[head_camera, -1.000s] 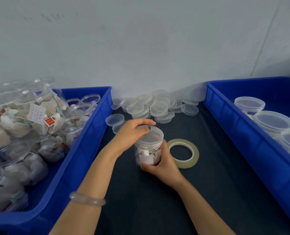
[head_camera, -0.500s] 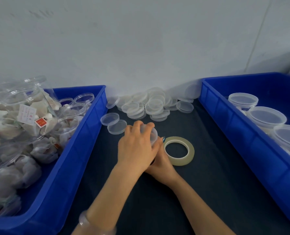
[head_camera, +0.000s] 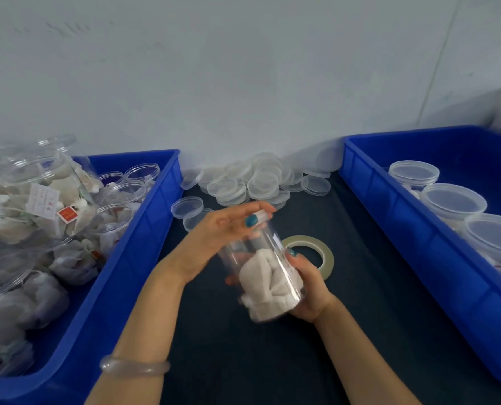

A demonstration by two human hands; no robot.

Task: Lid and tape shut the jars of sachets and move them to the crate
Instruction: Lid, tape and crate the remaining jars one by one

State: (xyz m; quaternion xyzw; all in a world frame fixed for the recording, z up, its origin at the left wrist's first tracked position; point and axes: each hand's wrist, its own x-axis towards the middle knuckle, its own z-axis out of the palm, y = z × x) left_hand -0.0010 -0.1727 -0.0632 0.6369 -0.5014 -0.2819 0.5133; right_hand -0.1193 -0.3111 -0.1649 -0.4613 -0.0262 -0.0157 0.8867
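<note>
A clear plastic jar (head_camera: 268,276) with white sachets inside is tilted, its lidded top pointing away from me. My right hand (head_camera: 309,287) grips its lower half from below and behind. My left hand (head_camera: 220,235) holds the lidded top, fingers and thumb around the lid (head_camera: 262,214). A roll of clear tape (head_camera: 316,255) lies flat on the dark mat just behind the jar. The blue crate (head_camera: 413,229) at right contains three lidded jars (head_camera: 452,201).
Another blue crate (head_camera: 132,252) at left is heaped with unlidded jars of sachets (head_camera: 38,206). A pile of loose clear lids (head_camera: 252,182) sits against the wall, with two more lids (head_camera: 186,207) nearer my left hand. A dark mat (head_camera: 360,317) covers the table.
The jar stood upright while my left hand pressed the lid down. Now it is lifted off the mat and tilted on its side between both hands.
</note>
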